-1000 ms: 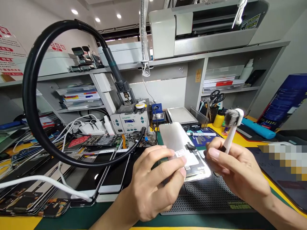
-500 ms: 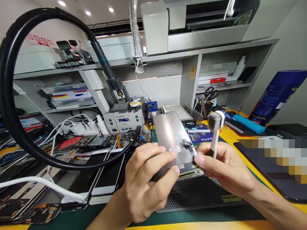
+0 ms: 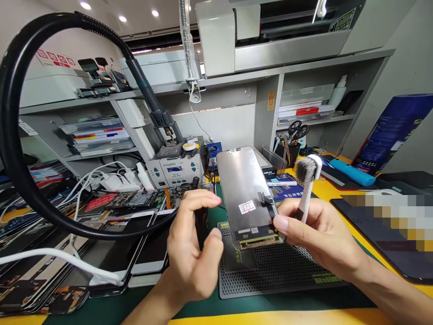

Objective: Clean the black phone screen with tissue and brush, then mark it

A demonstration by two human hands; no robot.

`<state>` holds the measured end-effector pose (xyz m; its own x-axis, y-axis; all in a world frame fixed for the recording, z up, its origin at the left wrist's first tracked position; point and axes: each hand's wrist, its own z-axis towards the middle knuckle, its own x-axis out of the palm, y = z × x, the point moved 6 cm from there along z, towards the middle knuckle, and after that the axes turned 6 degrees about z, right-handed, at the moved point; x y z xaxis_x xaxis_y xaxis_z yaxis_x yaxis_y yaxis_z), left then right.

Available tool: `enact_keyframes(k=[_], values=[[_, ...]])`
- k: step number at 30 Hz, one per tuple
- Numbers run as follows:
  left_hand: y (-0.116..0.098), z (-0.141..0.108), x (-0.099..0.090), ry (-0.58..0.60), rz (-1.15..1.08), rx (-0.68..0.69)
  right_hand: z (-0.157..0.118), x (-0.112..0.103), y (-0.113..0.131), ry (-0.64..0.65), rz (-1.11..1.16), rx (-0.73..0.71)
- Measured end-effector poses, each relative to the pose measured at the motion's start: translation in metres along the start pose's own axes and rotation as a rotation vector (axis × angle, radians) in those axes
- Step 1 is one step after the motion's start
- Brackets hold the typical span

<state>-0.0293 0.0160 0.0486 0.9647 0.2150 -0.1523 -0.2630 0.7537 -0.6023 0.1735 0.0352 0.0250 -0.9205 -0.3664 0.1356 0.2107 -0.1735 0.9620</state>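
A phone screen (image 3: 241, 185), its metal back towards me, tilts above the mat with a white sticker and a short black flex cable on it. My right hand (image 3: 314, 230) pinches its lower right edge between thumb and fingers. The same hand also keeps hold of a white-handled brush (image 3: 307, 180), which stands bristles up behind the thumb. Just left of the screen is my left hand (image 3: 198, 246), thumb and fingers apart with nothing in them; it does not touch the screen.
Below lies a black perforated pad (image 3: 270, 275) on a green mat. Several phones and screens (image 3: 149, 243) crowd the left, under a looping black hose (image 3: 6, 135). Behind stands a hot-air station (image 3: 176, 169). A dark phone-like slab (image 3: 379, 243) lies at right.
My left hand has let go of the screen's back and moved left and down, its fingers opening. The screen stays in my right hand, turned a little more upright.
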Motion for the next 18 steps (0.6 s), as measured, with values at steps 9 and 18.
enact_keyframes(k=[9, 18], values=[[0.012, 0.005, 0.033, 0.177, -0.908, -0.806, 0.002, 0.014, -0.012, 0.189, 0.131, 0.23], [0.015, -0.014, 0.049, 0.192, -0.976, -0.946, 0.002, 0.028, -0.025, 0.24, -0.047, 0.365]])
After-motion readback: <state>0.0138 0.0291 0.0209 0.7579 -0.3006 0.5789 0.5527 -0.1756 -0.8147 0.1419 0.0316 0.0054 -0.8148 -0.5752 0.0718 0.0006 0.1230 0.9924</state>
